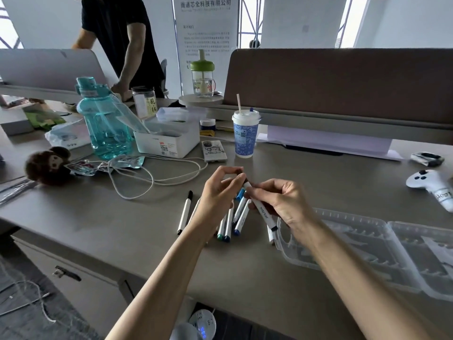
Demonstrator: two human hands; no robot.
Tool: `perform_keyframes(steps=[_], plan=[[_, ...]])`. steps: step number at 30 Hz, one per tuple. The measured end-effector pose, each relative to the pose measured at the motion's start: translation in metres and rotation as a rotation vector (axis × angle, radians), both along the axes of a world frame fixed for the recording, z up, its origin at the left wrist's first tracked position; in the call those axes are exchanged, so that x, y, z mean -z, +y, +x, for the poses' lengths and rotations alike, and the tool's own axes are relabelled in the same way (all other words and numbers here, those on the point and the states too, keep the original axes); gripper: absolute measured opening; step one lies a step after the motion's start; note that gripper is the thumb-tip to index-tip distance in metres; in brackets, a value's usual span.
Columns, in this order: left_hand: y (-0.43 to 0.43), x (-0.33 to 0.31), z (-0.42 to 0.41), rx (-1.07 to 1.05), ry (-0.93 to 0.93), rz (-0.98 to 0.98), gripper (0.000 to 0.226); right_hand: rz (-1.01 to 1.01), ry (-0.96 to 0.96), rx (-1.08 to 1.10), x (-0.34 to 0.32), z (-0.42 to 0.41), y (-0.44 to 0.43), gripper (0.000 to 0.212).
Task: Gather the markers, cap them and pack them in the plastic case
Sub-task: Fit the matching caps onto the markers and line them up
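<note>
Apparently mid-capping. Held one marker (261, 211) mid-barrel in right hand (282, 204), with fingers curled round it and tip end angled up toward left hand (218, 192). Pinched something small and dark at that tip with left thumb and fingertips; probably the cap (244, 176), couldn't confirm. Saw loose markers (242, 215) bunched on desk (318, 173) under both hands, plus black-ended marker (184, 213) just left of them. Saw plastic case (353, 217) lying open beside right wrist, with no markers visible inside. Judged markers light, stiff, slick, prone to rolling: best gripped mid-barrel, cap pushed straight on. Judged case thin, flexy: better steadied by rim.
</note>
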State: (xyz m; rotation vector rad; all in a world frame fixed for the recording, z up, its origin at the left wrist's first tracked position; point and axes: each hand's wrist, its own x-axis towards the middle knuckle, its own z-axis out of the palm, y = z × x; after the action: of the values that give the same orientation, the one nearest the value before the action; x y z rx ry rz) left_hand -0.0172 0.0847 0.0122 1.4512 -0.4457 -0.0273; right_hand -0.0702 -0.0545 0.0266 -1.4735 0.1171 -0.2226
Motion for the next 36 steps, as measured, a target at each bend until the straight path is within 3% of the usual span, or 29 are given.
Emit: perform_keyframes(steps=[6,12,15,18,28,31,36], plan=[[0.045,-0.022,0.013,-0.191,-0.080,-0.006,0.010,-0.177,0.003,-0.136,0.003,0.000,0.012,0.020],[0.087,-0.005,0.060,-0.476,-0.078,0.348,0.013,-0.329,-0.015,-0.037,0.013,0.003,0.000,0.009],[0.089,0.005,0.071,-0.476,-0.099,0.603,0.019,-0.372,-0.034,-0.010,0.016,0.005,-0.003,0.008],[0.087,0.016,0.074,-0.467,-0.117,0.736,0.019,-0.406,-0.054,-0.007,0.019,0.007,-0.006,0.008],[0.087,0.033,0.068,-0.491,-0.123,0.810,0.027,-0.584,-0.099,0.083,0.022,0.016,-0.017,0.009],[0.090,0.038,0.065,-0.503,-0.153,0.758,0.021,-0.766,-0.084,0.138,0.026,0.018,-0.024,0.009],[0.093,0.041,0.064,-0.462,-0.166,0.767,0.016,-1.393,0.025,0.262,0.027,0.010,-0.022,0.026]])
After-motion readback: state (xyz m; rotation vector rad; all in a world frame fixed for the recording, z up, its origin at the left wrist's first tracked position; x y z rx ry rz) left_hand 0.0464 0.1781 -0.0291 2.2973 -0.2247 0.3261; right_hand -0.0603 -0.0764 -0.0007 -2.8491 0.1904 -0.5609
